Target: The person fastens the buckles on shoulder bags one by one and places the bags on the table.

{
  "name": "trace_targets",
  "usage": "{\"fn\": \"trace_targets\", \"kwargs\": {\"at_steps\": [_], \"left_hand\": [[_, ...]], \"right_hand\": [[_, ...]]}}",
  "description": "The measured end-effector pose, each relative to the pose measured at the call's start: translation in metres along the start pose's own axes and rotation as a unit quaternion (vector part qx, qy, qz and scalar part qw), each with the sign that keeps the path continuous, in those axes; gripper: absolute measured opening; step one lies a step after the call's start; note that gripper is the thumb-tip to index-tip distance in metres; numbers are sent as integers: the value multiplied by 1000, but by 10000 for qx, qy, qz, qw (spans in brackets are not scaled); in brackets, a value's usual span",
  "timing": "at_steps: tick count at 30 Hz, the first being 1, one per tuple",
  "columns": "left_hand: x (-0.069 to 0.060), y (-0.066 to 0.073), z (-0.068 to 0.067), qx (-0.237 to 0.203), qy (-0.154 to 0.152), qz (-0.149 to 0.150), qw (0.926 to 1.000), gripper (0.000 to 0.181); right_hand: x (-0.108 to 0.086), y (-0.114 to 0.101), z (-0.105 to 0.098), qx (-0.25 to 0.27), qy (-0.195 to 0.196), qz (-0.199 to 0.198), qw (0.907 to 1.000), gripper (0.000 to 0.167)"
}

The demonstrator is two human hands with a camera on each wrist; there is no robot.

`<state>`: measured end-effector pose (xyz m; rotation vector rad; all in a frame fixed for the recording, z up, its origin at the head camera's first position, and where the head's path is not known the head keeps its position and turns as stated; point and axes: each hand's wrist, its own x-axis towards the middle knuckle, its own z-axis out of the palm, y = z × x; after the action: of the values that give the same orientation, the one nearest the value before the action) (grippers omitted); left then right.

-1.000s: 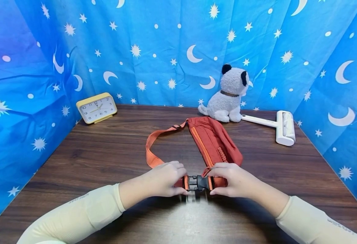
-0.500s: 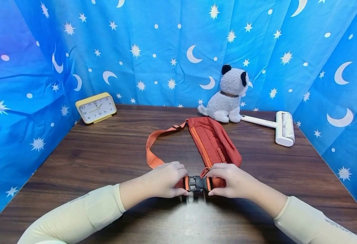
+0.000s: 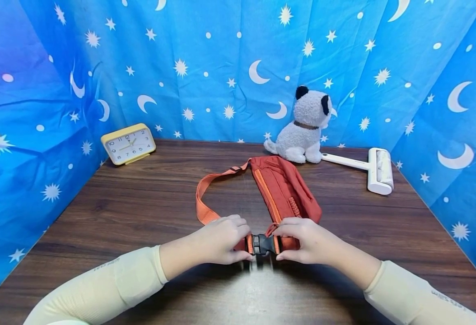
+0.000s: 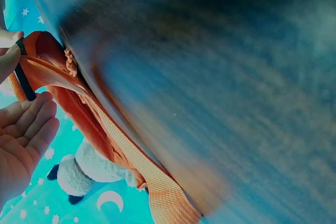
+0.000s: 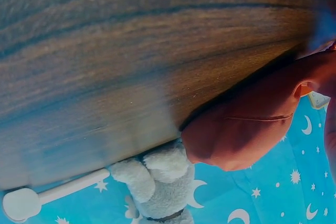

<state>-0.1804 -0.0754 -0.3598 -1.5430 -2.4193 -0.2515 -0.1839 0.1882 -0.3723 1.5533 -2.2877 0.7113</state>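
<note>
A black side-release buckle (image 3: 265, 244) is held over a dark wooden table (image 3: 100, 216), its halves meeting end to end. One end is pinched between thumb and fingers of the left hand (image 3: 226, 239), the other likewise by the right hand (image 3: 315, 239). The attached red waist bag (image 3: 284, 187) is laid just behind the right hand, its orange strap (image 3: 203, 194) looped leftward. Behind the bag, a plush dog (image 3: 299, 135) is seated.

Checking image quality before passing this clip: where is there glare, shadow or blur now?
Head: glare on the tabletop just nearer than the buckle, shadow either side; left wrist: tabletop blurred, darkest toward the top; right wrist: pale, hazy reflection at the tabletop's lower left.
</note>
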Motion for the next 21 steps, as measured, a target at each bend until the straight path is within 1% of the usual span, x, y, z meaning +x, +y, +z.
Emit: {"fn": "trace_targets", "kwargs": {"at_steps": [5,9,15,21], "left_hand": [[0,0,1,33,7,44,10000,39],[0,0,2,73,77,133,9999,39],[0,0,2,61,193,184,9996,40],[1,-1,2,102,227,218,9995,41]], "right_hand": [[0,0,1,-10,11,-1,10000,39],[1,0,1,28,26,-9,10000,38],[1,-1,1,54,75,-39,9999,38],[3,-1,1,51,121,-103,9999,39]]}}
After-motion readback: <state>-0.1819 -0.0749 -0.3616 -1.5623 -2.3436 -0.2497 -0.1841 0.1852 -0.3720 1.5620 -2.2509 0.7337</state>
